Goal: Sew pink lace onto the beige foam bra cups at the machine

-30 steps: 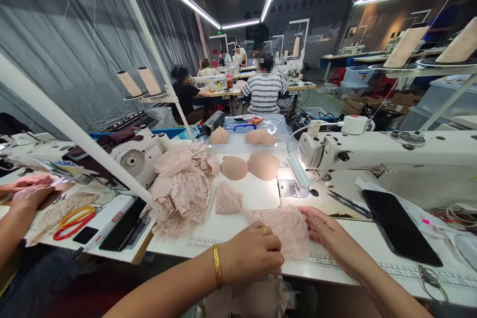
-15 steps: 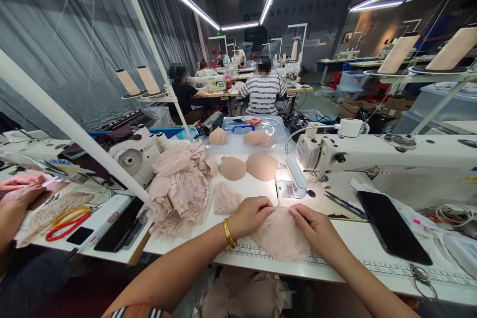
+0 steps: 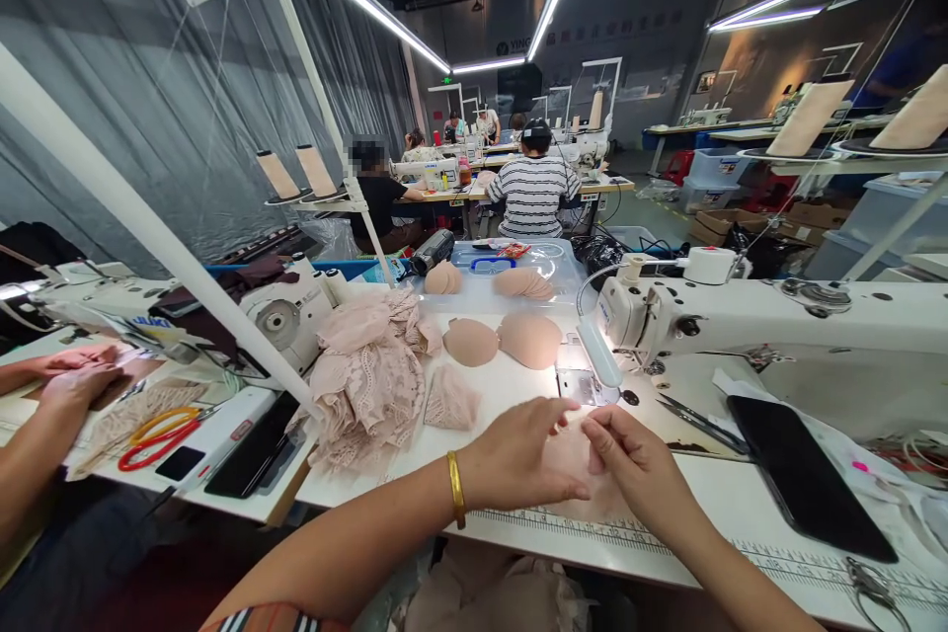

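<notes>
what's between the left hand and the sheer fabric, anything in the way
Nothing visible stands between the left hand and the sheer fabric: the hand is open right at it. The right hand appears to pinch it from the other side.

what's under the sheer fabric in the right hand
The table and its printed ruler show along the lower edge of the fabric. What lies directly beneath is covered by the fabric and left hand, so it can't be seen.

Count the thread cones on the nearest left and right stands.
4: a left cone and right cone on the left stand; a whole cone and cropped cone on the right stand. More may be out of frame.
</notes>
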`<state>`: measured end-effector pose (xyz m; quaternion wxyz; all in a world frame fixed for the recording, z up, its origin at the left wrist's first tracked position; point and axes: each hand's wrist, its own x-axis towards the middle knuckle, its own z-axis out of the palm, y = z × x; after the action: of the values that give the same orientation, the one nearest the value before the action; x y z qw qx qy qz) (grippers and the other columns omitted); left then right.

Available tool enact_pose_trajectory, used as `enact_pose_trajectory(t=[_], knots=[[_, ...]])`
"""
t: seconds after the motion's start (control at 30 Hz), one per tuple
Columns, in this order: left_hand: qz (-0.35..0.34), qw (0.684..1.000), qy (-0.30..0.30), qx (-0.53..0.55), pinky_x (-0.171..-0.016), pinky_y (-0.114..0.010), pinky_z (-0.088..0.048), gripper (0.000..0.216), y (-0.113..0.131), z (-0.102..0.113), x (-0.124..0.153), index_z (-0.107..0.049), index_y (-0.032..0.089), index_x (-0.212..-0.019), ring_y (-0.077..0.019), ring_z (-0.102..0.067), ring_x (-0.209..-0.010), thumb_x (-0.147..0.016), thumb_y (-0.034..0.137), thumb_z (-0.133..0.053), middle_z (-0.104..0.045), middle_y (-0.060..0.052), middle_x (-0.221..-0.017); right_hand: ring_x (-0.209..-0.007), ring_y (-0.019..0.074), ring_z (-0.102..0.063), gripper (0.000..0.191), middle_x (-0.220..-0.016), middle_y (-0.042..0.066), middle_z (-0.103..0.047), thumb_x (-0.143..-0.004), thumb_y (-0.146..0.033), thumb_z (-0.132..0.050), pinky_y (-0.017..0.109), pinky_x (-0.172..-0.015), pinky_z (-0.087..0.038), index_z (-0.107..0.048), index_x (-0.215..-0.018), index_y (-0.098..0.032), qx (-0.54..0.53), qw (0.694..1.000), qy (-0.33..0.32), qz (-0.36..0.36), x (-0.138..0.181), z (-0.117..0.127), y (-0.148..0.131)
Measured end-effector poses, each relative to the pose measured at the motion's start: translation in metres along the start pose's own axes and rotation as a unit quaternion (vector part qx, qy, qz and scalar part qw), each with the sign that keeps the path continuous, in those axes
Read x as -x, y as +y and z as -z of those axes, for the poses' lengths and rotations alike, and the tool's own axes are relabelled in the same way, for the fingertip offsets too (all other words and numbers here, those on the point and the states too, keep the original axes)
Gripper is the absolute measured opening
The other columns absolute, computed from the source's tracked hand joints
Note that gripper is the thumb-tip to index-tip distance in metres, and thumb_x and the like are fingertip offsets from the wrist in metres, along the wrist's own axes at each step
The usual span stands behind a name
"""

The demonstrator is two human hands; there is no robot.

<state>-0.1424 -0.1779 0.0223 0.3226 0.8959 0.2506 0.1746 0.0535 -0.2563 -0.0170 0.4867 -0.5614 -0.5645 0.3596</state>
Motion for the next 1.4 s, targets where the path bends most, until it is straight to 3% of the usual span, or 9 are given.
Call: enact_pose_trajectory(t=[0.17, 0.27, 0.4, 0.63, 0.83, 1.0, 1.1, 1.27, 1.4], knots=[[0.081, 0.992, -0.094, 0.012, -0.064, -0.024, -0.048, 0.034, -0.015, 0.015, -0.011, -0.063, 0.016, -0.11, -0.0157, -0.063, -0.073, -0.104, 0.039, -0.039, -0.069, -0.002, -0.084, -0.061, 0.0154, -0.045, 0.045, -0.065, -0.004, -0.054, -0.095, -0.067, -0.053, 0.026, -0.055, -0.035, -0.055, -0.082, -0.024, -0.089, 0.992, -0.015, -0.088, -0.012, 0.005, 0.006], [0.079, 0.991, -0.022, -0.108, -0.078, -0.028, -0.052, 0.037, -0.041, 0.03, -0.033, -0.064, 0.017, -0.11, -0.0187, -0.066, -0.089, -0.105, 0.041, -0.036, -0.07, -0.006, -0.102, -0.068, 0.0163, -0.046, 0.044, -0.07, -0.003, -0.053, -0.093, -0.064, -0.058, 0.028, -0.063, -0.038, -0.055, -0.076, -0.023, -0.1, 0.992, -0.023, -0.078, -0.023, 0.006, 0.02], [0.097, 0.963, 0.073, -0.24, -0.104, -0.049, -0.042, 0.046, -0.075, 0.029, -0.064, -0.053, 0.016, -0.131, -0.0334, -0.052, -0.122, -0.086, 0.014, -0.058, -0.058, -0.016, -0.132, -0.071, 0.0176, -0.051, 0.043, -0.077, -0.001, -0.06, -0.092, -0.064, -0.058, 0.031, -0.068, -0.042, -0.059, -0.08, -0.023, -0.114, 0.989, -0.05, -0.085, -0.034, 0.006, 0.037], [0.08, 0.937, 0.109, -0.323, -0.1, -0.05, -0.039, 0.044, -0.104, 0.024, -0.086, -0.057, 0.016, -0.125, -0.0322, -0.058, -0.11, -0.085, 0.001, -0.048, -0.066, -0.014, -0.111, -0.076, 0.0192, -0.055, 0.043, -0.084, 0.001, -0.065, -0.092, -0.065, -0.058, 0.033, -0.074, -0.045, -0.061, -0.084, -0.023, -0.133, 0.985, -0.068, -0.092, -0.033, 0.009, 0.048], [0.067, 0.945, 0.198, -0.253, -0.098, -0.047, -0.043, 0.02, -0.098, 0.043, -0.083, -0.063, 0.017, -0.097, -0.028, -0.061, -0.098, -0.086, 0.006, -0.052, -0.068, -0.01, -0.096, -0.074, 0.0185, -0.055, 0.041, -0.083, 0.001, -0.066, -0.091, -0.064, -0.061, 0.032, -0.07, -0.044, -0.062, -0.085, -0.023, -0.152, 0.981, -0.07, -0.094, -0.035, 0.009, 0.043], [0.037, 0.95, 0.282, -0.128, -0.087, -0.034, -0.05, 0.019, -0.059, 0.074, -0.065, -0.061, 0.017, -0.103, -0.0208, -0.063, -0.096, -0.098, 0.022, -0.044, -0.068, -0.008, -0.103, -0.074, 0.0184, -0.054, 0.036, -0.082, 0.001, -0.066, -0.092, -0.059, -0.062, 0.031, -0.068, -0.043, -0.064, -0.091, -0.023, -0.166, 0.979, -0.074, -0.096, -0.034, 0.009, 0.038], [0.017, 0.974, 0.221, 0.053, -0.073, -0.027, -0.05, 0.027, -0.026, 0.08, -0.044, -0.065, 0.015, -0.106, -0.018, -0.064, -0.085, -0.099, 0.037, -0.051, -0.069, -0.008, -0.097, -0.072, 0.0175, -0.052, 0.034, -0.078, 0.0, -0.063, -0.093, -0.056, -0.062, 0.031, -0.069, -0.041, -0.064, -0.09, -0.023, -0.169, 0.978, -0.077, -0.096, -0.034, 0.01, 0.037], [0.08, 0.964, -0.094, 0.234, -0.061, -0.022, -0.038, 0.022, 0.01, 0.04, -0.018, -0.073, 0.015, -0.092, -0.0121, -0.052, -0.069, -0.087, 0.036, -0.07, -0.061, 0.0, -0.076, -0.072, 0.0159, -0.05, 0.034, -0.077, -0.002, -0.058, -0.096, -0.056, -0.059, 0.029, -0.067, -0.039, -0.063, -0.086, -0.023, -0.175, 0.977, -0.084, -0.086, -0.032, 0.011, 0.038], [0.077, 0.987, -0.068, 0.122, -0.059, -0.022, -0.031, 0.01, 0.01, 0.002, -0.023, -0.074, 0.016, -0.088, -0.0089, -0.043, -0.064, -0.083, 0.024, -0.072, -0.05, 0.006, -0.065, -0.072, 0.0149, -0.049, 0.033, -0.086, -0.001, -0.061, -0.096, -0.056, -0.061, 0.029, -0.068, -0.04, -0.064, -0.091, -0.024, -0.172, 0.979, -0.086, -0.063, -0.03, 0.01, 0.038]])
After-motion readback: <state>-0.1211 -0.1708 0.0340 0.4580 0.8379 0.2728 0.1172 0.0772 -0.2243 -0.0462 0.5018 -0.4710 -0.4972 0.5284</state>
